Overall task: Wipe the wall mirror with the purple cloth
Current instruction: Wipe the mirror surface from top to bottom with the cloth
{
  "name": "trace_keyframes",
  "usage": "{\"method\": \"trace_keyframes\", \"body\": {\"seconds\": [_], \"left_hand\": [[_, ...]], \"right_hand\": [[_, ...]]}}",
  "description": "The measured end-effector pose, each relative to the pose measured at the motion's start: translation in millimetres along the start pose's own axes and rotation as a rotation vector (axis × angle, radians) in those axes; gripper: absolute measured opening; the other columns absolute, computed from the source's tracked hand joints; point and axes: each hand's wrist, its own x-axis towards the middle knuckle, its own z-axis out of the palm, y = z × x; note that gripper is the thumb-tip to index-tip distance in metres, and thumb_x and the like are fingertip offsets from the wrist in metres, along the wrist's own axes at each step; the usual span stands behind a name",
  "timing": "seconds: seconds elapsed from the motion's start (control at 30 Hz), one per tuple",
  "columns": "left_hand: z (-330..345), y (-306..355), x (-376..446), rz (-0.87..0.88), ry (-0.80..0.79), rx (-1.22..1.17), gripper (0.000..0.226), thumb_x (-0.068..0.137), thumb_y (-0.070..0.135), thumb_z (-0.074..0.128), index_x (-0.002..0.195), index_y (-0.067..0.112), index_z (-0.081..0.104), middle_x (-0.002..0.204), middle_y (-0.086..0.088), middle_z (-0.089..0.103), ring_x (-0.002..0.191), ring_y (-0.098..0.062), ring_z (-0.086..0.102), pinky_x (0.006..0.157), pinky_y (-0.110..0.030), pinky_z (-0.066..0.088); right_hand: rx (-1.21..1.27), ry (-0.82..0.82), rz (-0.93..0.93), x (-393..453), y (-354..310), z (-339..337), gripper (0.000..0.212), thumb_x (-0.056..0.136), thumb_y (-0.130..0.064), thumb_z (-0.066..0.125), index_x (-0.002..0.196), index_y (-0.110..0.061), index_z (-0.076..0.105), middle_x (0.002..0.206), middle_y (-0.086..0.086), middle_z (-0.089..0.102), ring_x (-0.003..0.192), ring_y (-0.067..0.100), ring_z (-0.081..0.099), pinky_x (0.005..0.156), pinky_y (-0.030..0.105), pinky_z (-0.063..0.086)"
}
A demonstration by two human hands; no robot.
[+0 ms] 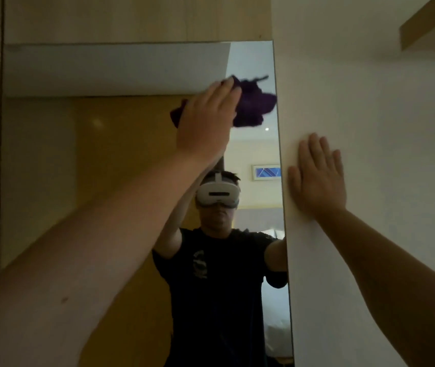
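A tall mirror (121, 168) hung on a wood-panelled wall, its right edge meeting a white wall (370, 107) that jutted forward. The left hand (208, 120) reached up across the glass and pressed a crumpled purple cloth (254, 105) flat against the mirror near its upper right corner. The fingers lay extended over the cloth rather than curled around it, so the cloth was pinned under the palm against the glass; bunched folds of it stuck out past the fingertips toward the mirror's right edge, and a smaller bit showed by the wrist. The right hand (317, 178) rested open and empty, palm flat on the white wall just beside the mirror's right edge, fingers spread and pointing up. In the mirror, the person's reflection showed a dark T-shirt (219, 282) and a white headset (217, 196), with a framed picture (266, 172) reflected on a far wall.
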Motion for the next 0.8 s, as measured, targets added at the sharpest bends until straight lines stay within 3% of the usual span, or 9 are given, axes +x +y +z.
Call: {"method": "trace_keyframes", "body": {"seconds": [0.13, 0.3, 0.43, 0.57, 0.8], "left_hand": [[5, -8, 78, -0.071, -0.054, 0.071, 0.044, 0.107, 0.028, 0.036, 0.148, 0.014, 0.036, 0.159, -0.010, 0.029, 0.148, -0.029, 0.022, 0.119, -0.045, 0.018], [16, 2, 57, 0.048, -0.056, 0.127, 0.050, 0.106, 0.034, 0.028, 0.151, 0.012, 0.032, 0.160, -0.012, 0.028, 0.148, -0.030, 0.023, 0.119, -0.046, 0.018], [11, 39, -17, 0.183, -0.102, 0.055, 0.052, 0.103, 0.037, 0.037, 0.150, 0.014, 0.037, 0.158, -0.011, 0.032, 0.145, -0.030, 0.028, 0.118, -0.049, 0.023], [8, 81, -127, 0.298, -0.178, -0.001, 0.050, 0.103, 0.034, 0.042, 0.148, 0.014, 0.039, 0.157, -0.011, 0.034, 0.145, -0.033, 0.028, 0.117, -0.050, 0.021], [4, 143, -305, 0.512, -0.373, -0.092, 0.056, 0.099, 0.030, 0.045, 0.152, 0.019, 0.034, 0.160, -0.005, 0.028, 0.149, -0.029, 0.019, 0.120, -0.045, 0.017]], "right_hand": [[0.004, 0.044, -0.019, 2, 2, 4, 0.069, 0.101, -0.049, 0.017, 0.156, -0.008, 0.021, 0.165, 0.014, 0.015, 0.153, 0.030, 0.008, 0.122, 0.046, 0.001], [-0.004, 0.073, -0.045, 1, 6, 8, 0.064, 0.103, -0.046, 0.021, 0.157, -0.010, 0.018, 0.165, 0.013, 0.012, 0.153, 0.028, 0.004, 0.123, 0.047, 0.003], [0.041, 0.097, -0.051, 2, 7, 8, 0.063, 0.103, -0.045, 0.023, 0.156, -0.011, 0.022, 0.164, 0.014, 0.016, 0.153, 0.030, 0.008, 0.123, 0.048, 0.004], [0.095, 0.170, -0.106, -2, 11, 10, 0.058, 0.103, -0.037, 0.032, 0.149, -0.003, 0.038, 0.159, 0.020, 0.030, 0.148, 0.038, 0.024, 0.119, 0.055, 0.015], [0.114, 0.082, -0.094, -20, 13, 4, 0.054, 0.105, -0.032, 0.029, 0.151, -0.004, 0.034, 0.161, 0.018, 0.025, 0.150, 0.036, 0.018, 0.121, 0.051, 0.010]]}}
